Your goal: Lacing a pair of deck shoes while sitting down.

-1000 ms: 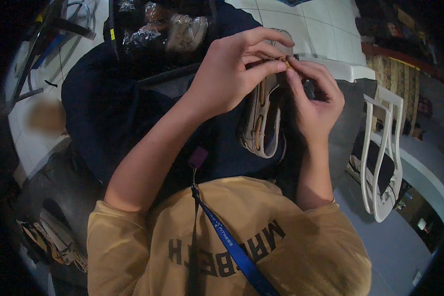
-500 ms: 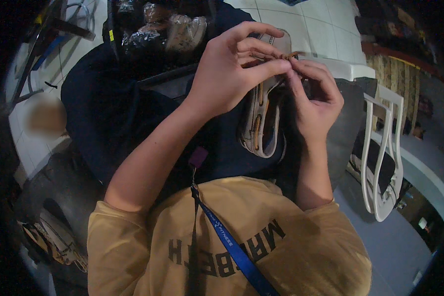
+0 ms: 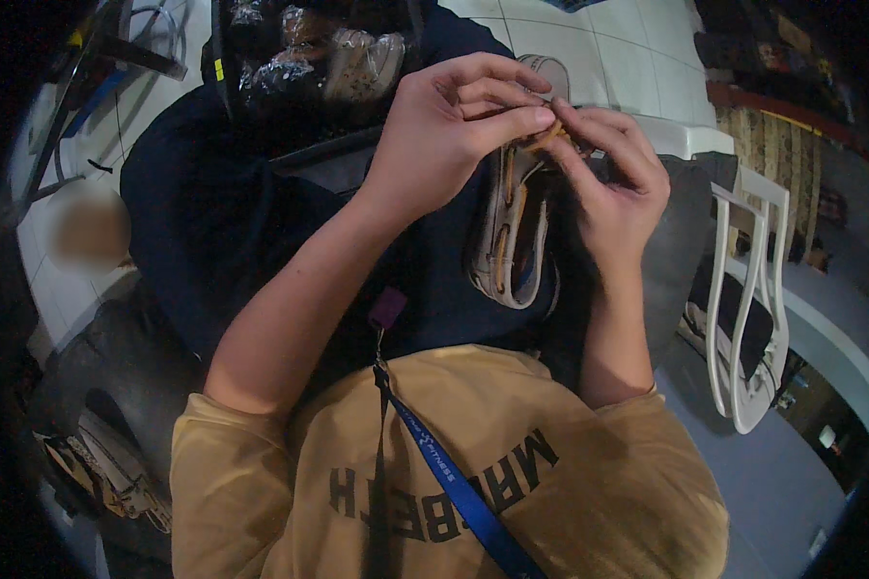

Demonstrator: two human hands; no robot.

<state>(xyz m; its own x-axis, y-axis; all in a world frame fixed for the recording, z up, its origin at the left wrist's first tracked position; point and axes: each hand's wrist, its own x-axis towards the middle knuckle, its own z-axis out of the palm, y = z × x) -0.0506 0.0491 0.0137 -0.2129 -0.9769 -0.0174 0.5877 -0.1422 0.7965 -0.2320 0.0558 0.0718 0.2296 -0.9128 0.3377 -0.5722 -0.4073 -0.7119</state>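
The left hand [image 3: 444, 135] and right hand [image 3: 625, 188], fingers pinched nearly closed, hold a thin orange-brown lace [image 3: 547, 138] (now lower) over the beige low-cut shoe [image 3: 493, 270] on the dark-trousered lap [image 3: 434, 275], lacing apparently underway.

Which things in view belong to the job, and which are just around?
In the job:
- pale shoe
- orange lace, between left hand and right hand

Just around:
- plastic-wrapped shoes
- white plastic frame
- blue lanyard, worn
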